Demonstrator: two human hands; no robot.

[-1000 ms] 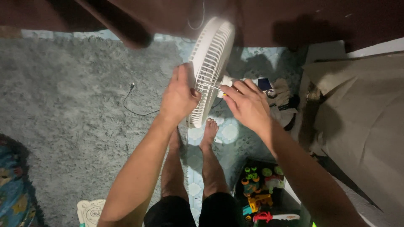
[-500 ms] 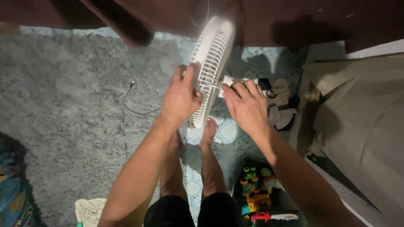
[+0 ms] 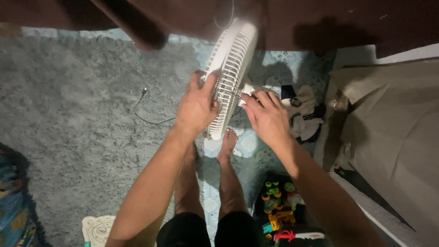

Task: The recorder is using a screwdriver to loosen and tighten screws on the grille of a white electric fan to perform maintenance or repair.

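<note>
White fan (image 3: 231, 68) stands upright on the floor, seen edge-on from above, grille cage dead centre of view just ahead of the person's bare feet (image 3: 227, 144). Left hand (image 3: 197, 106) is on the front grille side, fingers curled over the wire rim, grip closed on the cage, likely to steady it so it doesn't twist. Right hand (image 3: 267, 116) is at the back of the fan, fingertips pinched narrow on a small part at the motor housing; exactly what it holds is too small to tell. The two hands work opposite faces of the fan, one bracing, one doing the fine work, by the look of it. Left of the fan: grey shag rug (image 3: 77, 123) with a thin black cord (image 3: 146, 116) and its plug lying loose on it. Right of the fan, touching the tiled floor: a heap of crumpled clothes (image 3: 304, 116), then a tan sheet-covered bed or sofa (image 3: 393, 137) further right. Near side of the fan, beside the person's right leg: a dark bin of bright plastic toys (image 3: 279, 208), green, yellow, orange, red. Near-left of the fan, at the rug edge: a pale round-patterned item (image 3: 98, 228), partly cut off. No readable labels or packages in view.
</note>
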